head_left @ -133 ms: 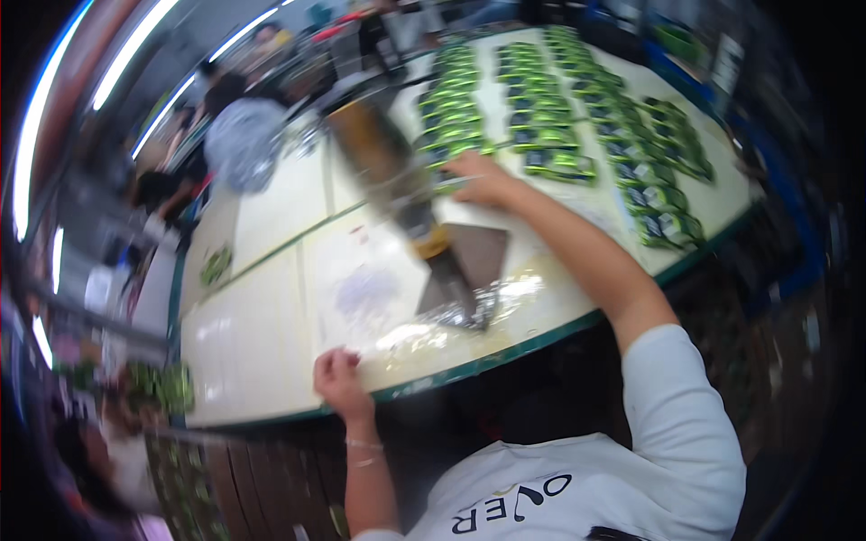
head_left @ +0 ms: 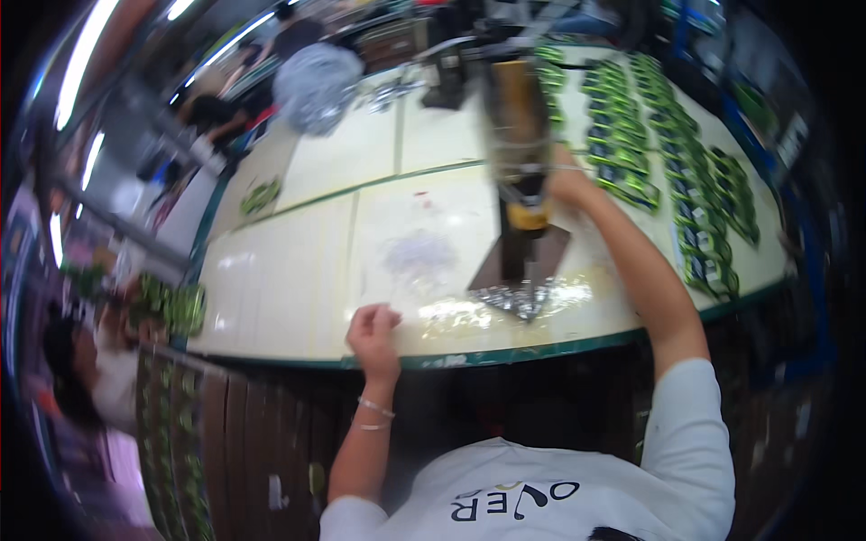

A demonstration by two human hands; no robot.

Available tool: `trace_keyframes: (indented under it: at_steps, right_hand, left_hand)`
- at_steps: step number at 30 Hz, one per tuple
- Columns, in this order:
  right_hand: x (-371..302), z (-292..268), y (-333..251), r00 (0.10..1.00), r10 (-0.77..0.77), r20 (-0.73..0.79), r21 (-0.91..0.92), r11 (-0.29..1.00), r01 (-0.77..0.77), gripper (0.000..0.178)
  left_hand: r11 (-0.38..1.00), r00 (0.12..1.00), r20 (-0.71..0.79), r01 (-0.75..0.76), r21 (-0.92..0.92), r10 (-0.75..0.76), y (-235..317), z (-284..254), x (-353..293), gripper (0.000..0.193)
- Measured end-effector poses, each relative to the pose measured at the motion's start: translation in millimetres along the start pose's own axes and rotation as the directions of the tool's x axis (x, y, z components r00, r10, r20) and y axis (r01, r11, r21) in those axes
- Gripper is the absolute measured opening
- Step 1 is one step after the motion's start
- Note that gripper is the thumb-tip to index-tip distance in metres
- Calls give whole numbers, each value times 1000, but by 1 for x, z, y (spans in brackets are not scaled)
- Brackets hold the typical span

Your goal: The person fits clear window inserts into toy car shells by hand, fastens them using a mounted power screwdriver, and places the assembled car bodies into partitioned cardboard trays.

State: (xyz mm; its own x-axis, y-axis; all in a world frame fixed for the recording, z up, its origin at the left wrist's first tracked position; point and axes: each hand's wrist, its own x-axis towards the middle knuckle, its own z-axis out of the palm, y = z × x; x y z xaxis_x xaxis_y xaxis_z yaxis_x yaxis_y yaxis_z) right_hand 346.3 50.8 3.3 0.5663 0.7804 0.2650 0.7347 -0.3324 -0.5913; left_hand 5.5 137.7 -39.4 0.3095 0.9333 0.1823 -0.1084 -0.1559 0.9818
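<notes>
Cream surface [head_left: 280,298] beneath, the left hand [head_left: 373,338] has fingers curled together, a blurred device [head_left: 520,135] hides whether those of the right hand [head_left: 568,183] grip anything, and rightward lie rows of green packets [head_left: 618,135], probably light, slippery, best pinched at the edges.

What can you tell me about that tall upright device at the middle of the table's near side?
The device is blurred: a long amber-and-dark upper body, a yellow band, then a dark lower stem over a flat, grey, metal-looking plate. The plate's shiny corner points toward the person; it appears to lie on the pale tabletop. The partly hidden right hand is beside it; contact is unclear.
</notes>
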Motion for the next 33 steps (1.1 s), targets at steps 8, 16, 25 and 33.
trace_keyframes:
  at_steps: [8, 16, 25, 33]
  right_hand:
    - [-100, -35, 24, 983, -111, -145, 75, 990, 123, 31]
    - [-230, -27, 33, 964, 51, -260, 59, 998, -37, 14]
    - [-243, -8, 40, 891, 78, -448, -99, 986, -136, 12]
    - [-247, -11, 45, 893, -16, -449, -238, 966, -102, 8]
  left_hand:
    - [958, 992, 33, -127, 259, 123, -1, -79, 56, 10]
    - [469, 835, -320, 85, 879, 448, 1, -188, 226, 27]
    - [-81, 910, -410, 414, 907, 67, 90, -337, 320, 42]
    - [-101, 870, -449, 438, 893, -202, 56, -457, 307, 118]
